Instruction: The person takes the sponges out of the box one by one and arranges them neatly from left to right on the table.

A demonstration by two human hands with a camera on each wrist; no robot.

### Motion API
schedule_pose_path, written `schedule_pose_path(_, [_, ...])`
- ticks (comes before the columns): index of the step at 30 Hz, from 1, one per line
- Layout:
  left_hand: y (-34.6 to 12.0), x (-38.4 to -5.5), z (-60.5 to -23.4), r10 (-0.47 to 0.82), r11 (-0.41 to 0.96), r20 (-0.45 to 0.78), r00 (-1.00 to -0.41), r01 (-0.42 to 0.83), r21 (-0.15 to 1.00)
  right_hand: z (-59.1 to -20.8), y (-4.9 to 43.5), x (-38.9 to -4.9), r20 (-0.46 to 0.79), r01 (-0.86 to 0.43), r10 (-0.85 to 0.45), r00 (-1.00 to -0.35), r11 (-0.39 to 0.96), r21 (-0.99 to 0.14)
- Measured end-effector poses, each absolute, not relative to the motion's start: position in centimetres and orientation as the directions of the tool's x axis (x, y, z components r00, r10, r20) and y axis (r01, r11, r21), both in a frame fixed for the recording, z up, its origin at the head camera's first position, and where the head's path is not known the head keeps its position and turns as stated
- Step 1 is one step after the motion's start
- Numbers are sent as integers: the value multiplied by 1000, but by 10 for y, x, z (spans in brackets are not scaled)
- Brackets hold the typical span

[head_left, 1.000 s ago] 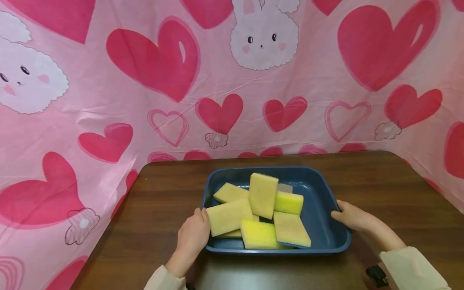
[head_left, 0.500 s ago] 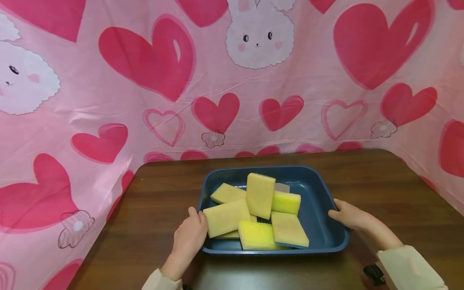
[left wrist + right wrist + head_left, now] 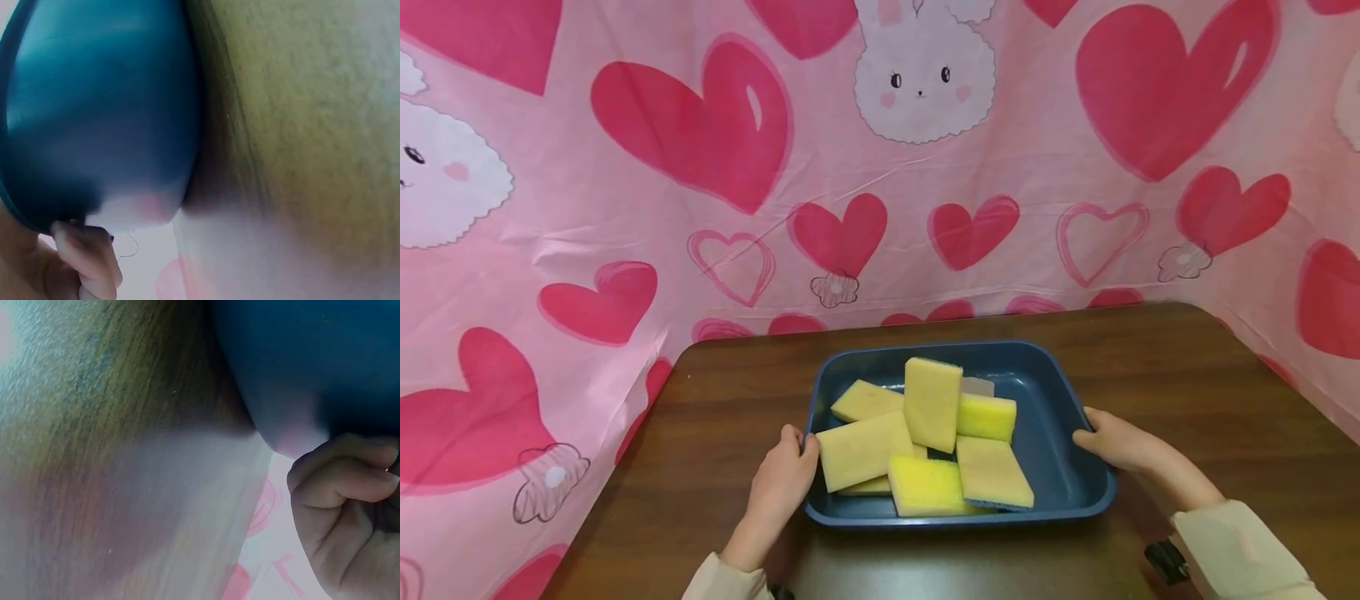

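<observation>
A dark blue rectangular baking pan rests on the wooden table, holding several yellow sponges. One sponge stands on end in the heap; a brighter one lies at the front, with a dark-backed sponge to its right. My left hand grips the pan's left rim, thumb on top, beside a tilted sponge. Opposite, my right hand pinches the right rim. The right wrist view shows this hand's curled fingers under the rim. Left wrist view: curled fingers at the pan's edge.
The brown wooden table extends on both sides of the pan. Behind it hangs a pink cloth with hearts and rabbit faces. A pale translucent piece shows behind the upright sponge.
The whole scene has shifted slightly left in the head view, pan, hands and cloth together. Both hands keep their hold on the rim, and the sponges lie as before.
</observation>
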State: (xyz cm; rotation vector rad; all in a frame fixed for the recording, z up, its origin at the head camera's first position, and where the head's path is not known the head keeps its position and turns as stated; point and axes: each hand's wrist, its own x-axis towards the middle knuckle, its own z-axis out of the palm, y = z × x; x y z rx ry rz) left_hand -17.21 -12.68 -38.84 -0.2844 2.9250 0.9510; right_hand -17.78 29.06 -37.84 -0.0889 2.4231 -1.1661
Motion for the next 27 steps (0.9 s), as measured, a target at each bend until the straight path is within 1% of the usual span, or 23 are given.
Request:
schedule_pose_path(5, [-127, -172, -390, -151, 789, -97, -984, -179, 588, -378, 291, -179, -371, 132, -244, -896, 651, -747])
schedule_pose_path(12, [-127, -173, -392, -157, 777, -114, -981, -194, 599, -379, 290, -177, -365, 130, -214, -906, 680, -722])
schedule_pose_path(18, [-126, -172, -391, -160, 764, -129, -979, -205, 612, -373, 287, -178, -316, 132, -114, -942, 740, -659])
schedule_pose_path(21, [-126, -172, -390, -161, 759, -133, -978, -209, 616, -367, 281, -179, -210, 114, -34, -977, 752, -650])
schedule_pose_path(24, [-125, -171, -390, -162, 764, -123, -979, -204, 612, -363, 270, -178, -23, 29, 18, -1000, 760, -649])
schedule_pose_path(27, [-125, -171, -390, -162, 766, -115, -980, -198, 612, -362, 256, -177, 132, -96, -16, -991, 771, -629])
